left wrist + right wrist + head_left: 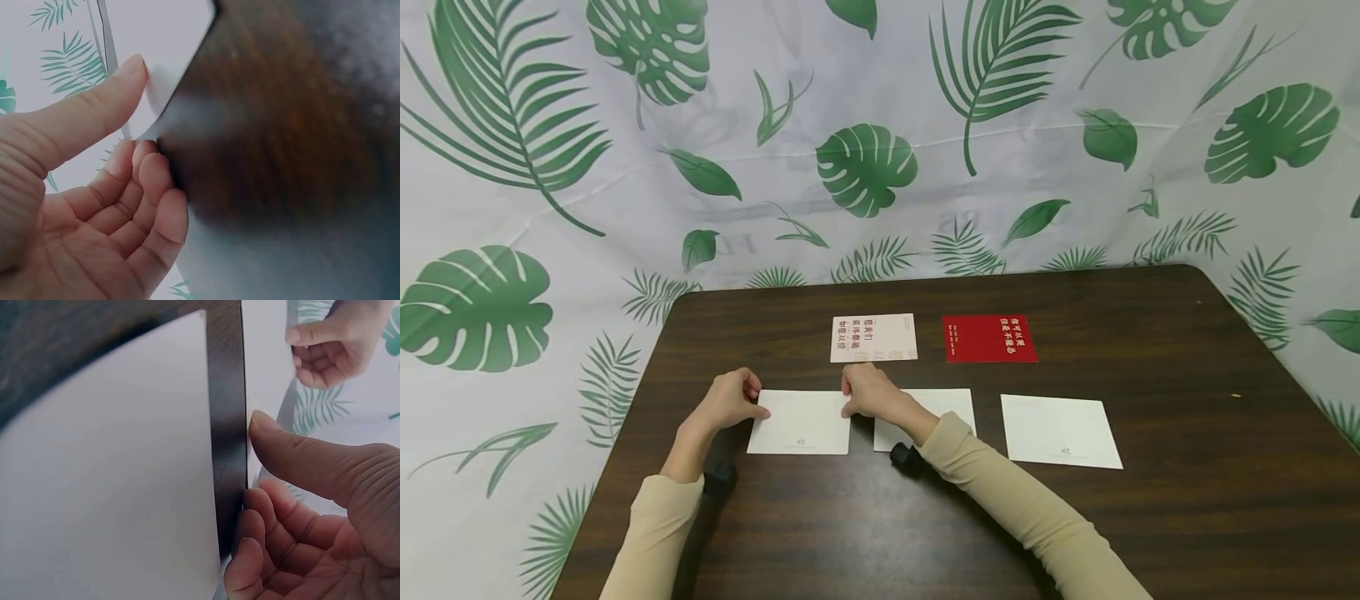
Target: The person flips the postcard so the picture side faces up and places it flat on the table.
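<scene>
A white card (801,429) with a small printed mark near its lower edge lies at the left of a row of three. At its left edge is my left hand (727,400), the thumb (128,78) over the card near a corner and the other fingers curled by the edge. My right hand (871,392) pinches the opposite edge close to the upper right corner, thumb on the white face. Beneath my right forearm lies a second white card (951,404), partly hidden. Further right sits a third white card (1060,429).
Behind the row lie a pale card with red characters (887,333) and a red card with white characters (985,340). The dark wooden table (1187,350) meets a white cloth with green leaves (865,171) at the back. A tiny light speck (1236,395) is at right.
</scene>
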A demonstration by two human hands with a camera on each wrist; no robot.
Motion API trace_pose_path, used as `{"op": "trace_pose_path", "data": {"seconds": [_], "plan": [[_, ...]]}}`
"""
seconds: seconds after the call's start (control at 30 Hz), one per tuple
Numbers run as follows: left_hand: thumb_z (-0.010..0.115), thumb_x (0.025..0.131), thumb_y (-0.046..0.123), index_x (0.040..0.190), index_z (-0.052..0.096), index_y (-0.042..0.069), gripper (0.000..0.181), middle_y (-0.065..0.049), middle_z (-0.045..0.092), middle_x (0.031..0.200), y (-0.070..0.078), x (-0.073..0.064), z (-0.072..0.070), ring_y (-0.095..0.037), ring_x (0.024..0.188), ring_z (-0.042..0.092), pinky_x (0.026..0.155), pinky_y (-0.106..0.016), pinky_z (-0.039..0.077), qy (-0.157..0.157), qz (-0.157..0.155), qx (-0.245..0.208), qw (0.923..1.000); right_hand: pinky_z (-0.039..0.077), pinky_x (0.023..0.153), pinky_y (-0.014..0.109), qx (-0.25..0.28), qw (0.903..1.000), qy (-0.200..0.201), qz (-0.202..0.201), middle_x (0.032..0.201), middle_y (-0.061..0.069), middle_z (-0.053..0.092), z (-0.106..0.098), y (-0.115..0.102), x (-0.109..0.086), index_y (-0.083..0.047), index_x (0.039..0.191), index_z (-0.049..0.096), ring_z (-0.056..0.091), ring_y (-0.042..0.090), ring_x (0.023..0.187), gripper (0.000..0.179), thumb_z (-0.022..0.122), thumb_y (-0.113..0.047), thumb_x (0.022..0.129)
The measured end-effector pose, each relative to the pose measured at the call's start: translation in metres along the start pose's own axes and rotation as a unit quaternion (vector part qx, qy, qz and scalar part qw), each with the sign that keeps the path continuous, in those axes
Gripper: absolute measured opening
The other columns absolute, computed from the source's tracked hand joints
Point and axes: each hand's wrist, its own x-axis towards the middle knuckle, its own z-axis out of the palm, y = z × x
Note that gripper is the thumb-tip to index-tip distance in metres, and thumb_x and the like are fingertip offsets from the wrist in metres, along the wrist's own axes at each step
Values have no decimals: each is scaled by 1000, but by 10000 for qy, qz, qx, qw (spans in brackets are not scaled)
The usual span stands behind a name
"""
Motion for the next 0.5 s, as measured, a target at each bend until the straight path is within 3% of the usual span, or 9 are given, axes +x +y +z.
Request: {"op": "trace_pose_path", "data": {"seconds": [0.17,0.5], "plan": [[82,65,1,87,49,-2,40,-9,52,75,1,3,-1,-20,69,47,61,-30,39,-155,-100,-76,9998,41,57,26,0,10000,47,-31,68,-1,50,0,1,0,-1,87,60,45,12,58,32,84,-10,68],[79,67,0,83,54,-4,31,-5,51,70,-3,3,0,-17,65,46,57,-27,38,-85,-141,-280,9995,40,63,27,-176,9998,-110,-45,74,1,50,0,1,0,0,86,60,45,16,70,38,86,-16,65]]}}
